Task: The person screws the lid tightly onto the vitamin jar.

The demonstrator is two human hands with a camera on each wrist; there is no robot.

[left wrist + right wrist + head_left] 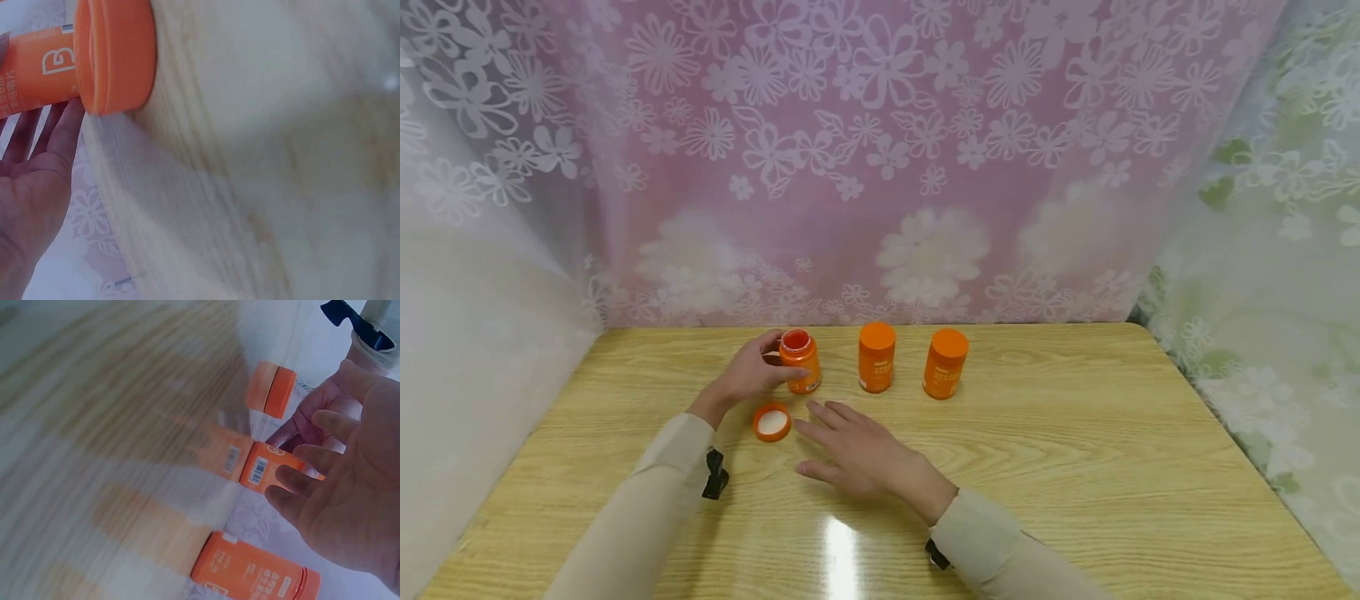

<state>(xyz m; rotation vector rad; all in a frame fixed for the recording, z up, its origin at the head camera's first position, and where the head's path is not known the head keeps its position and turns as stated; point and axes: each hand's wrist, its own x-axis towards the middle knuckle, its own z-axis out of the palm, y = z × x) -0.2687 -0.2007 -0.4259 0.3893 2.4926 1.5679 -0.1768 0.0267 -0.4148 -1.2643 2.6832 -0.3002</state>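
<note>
An uncapped orange bottle (pixel 805 373) stands upright on the table, its round mouth showing red inside. My left hand (pixel 758 367) holds it, thumb in front and fingers behind; in the left wrist view the fingers (pixel 62 134) lie against the bottle (pixel 44 72). Its orange lid (pixel 772 422) lies upturned just in front, white lining up, and looms large in the left wrist view. My right hand (pixel 857 450) hovers palm down to the right of the lid, fingers spread and holding nothing. In the right wrist view this hand (pixel 350 469) partly covers the bottle (pixel 259 469).
Two capped orange bottles, a middle one (pixel 877 358) and a right one (pixel 946 364), stand in a row right of the uncapped one. Behind the wooden table (pixel 1075 467) hangs a pink flowered curtain (pixel 820 208); pale curtains flank both sides.
</note>
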